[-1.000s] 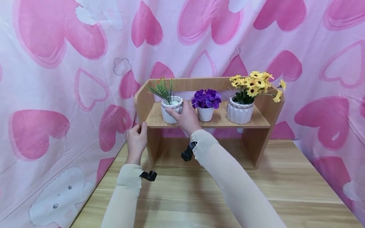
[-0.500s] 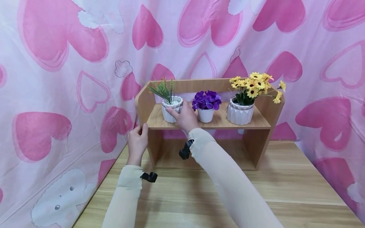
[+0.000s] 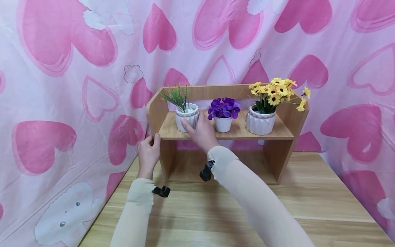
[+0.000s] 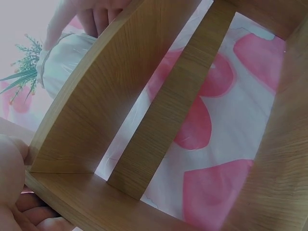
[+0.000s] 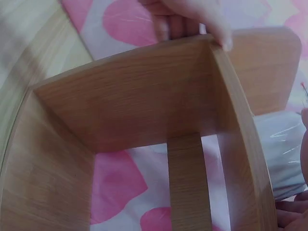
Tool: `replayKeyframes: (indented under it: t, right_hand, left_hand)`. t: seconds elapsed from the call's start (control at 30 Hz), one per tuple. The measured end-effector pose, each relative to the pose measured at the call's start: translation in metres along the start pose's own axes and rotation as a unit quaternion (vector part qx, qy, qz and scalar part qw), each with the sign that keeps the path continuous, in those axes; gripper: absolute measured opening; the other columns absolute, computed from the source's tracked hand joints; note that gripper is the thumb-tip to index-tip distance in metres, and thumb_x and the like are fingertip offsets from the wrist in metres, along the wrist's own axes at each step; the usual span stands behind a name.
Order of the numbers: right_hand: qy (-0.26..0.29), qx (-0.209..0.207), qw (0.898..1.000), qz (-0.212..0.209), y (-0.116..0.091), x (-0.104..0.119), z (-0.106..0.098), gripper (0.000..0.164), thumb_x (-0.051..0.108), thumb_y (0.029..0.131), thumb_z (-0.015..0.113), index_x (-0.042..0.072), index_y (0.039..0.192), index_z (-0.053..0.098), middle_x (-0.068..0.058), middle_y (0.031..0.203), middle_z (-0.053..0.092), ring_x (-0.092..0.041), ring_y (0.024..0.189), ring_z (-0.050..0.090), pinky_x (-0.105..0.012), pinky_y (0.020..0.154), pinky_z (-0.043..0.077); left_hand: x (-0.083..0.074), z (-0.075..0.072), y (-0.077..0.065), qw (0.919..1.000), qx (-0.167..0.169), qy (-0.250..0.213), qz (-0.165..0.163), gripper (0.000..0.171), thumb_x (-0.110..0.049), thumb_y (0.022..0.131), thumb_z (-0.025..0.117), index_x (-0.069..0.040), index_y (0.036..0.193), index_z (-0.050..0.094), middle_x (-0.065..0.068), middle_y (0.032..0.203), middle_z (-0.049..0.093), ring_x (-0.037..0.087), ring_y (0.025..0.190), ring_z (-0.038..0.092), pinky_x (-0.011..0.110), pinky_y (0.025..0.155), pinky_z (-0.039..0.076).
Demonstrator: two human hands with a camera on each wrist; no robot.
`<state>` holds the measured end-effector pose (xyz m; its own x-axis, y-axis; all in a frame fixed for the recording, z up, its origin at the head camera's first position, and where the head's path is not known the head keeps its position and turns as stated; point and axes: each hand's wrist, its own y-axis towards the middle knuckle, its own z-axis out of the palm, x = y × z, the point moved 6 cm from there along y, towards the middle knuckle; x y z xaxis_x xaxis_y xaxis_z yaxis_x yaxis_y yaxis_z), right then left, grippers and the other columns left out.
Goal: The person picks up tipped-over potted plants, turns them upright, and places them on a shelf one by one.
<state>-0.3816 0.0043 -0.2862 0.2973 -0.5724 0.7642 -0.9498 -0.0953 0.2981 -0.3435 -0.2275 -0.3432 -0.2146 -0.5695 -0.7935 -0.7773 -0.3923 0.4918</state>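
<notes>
A two-tier wooden desk shelf (image 3: 276, 161) stands on the table. My left hand (image 3: 148, 154) grips its left side at the upper board's front corner, the thumb on the edge and the fingers curled behind. On the upper board sits a white ribbed flowerpot (image 3: 180, 118) with green grassy sprigs and small orange blooms. My right hand (image 3: 203, 133) holds this pot from the right, thumb across its front; the fingers are partly hidden in the head view. The left wrist view shows the right hand's fingers (image 4: 101, 19) around the pot (image 4: 67, 57).
Beside my right hand is a small white pot of purple flowers (image 3: 223, 124). Farther right on the same board is a ribbed white pot (image 3: 260, 124) with yellow daisies (image 3: 274, 92). Wood-grain table (image 3: 191, 212) lies in front; a pink heart-patterned curtain (image 3: 105, 51) hangs behind.
My right hand's thumb has slid slightly lower on the pot and the right wrist has shifted a little right and down. The left hand has stayed on the shelf's corner.
</notes>
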Motion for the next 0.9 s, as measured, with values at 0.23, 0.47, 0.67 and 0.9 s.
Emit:
replayKeyframes:
  t: [0.23,0.47,0.67,0.9]
  right_hand:
    - [-0.036,0.010,0.999,-0.033,-0.022,-0.003,-0.005,0.087,0.052,0.108,0.060,0.002,0.169,0.023,-0.020,0.174,0.034,-0.037,0.161,0.036,-0.054,0.130,0.031]
    - [-0.057,0.027,0.989,-0.130,-0.062,-0.018,-0.014,0.072,0.039,0.109,0.061,0.000,0.164,0.036,-0.020,0.167,0.045,-0.037,0.155,0.046,-0.054,0.127,0.038]
    - [-0.079,0.005,0.976,-0.202,-0.093,-0.023,-0.035,0.053,0.032,0.108,0.065,0.004,0.152,0.056,-0.015,0.158,0.057,-0.033,0.145,0.058,-0.052,0.120,0.047]
    - [-0.130,-0.050,0.951,-0.275,-0.119,-0.029,-0.065,0.039,0.027,0.104,0.070,0.006,0.137,0.068,-0.012,0.145,0.067,-0.033,0.139,0.061,-0.056,0.120,0.046]
  left_hand:
    - [-0.003,-0.003,0.003,0.9999,-0.004,0.004,0.012,0.042,-0.032,0.110,0.059,-0.002,0.080,0.062,0.011,0.069,0.053,0.030,0.074,0.054,0.036,0.063,0.041]
    - [-0.002,-0.007,-0.005,0.9985,0.027,0.034,0.032,0.037,-0.028,0.110,0.057,-0.002,0.085,0.065,0.013,0.072,0.060,0.027,0.072,0.054,0.033,0.065,0.042]
    - [-0.014,-0.015,-0.020,0.9925,0.051,0.097,0.055,0.035,-0.028,0.110,0.055,0.002,0.115,0.072,0.020,0.085,0.070,0.033,0.080,0.065,0.046,0.072,0.054]
    - [-0.061,-0.043,-0.050,0.9699,-0.031,0.133,0.202,0.029,-0.015,0.105,0.063,0.007,0.117,0.077,0.025,0.095,0.080,0.041,0.081,0.078,0.059,0.074,0.062]
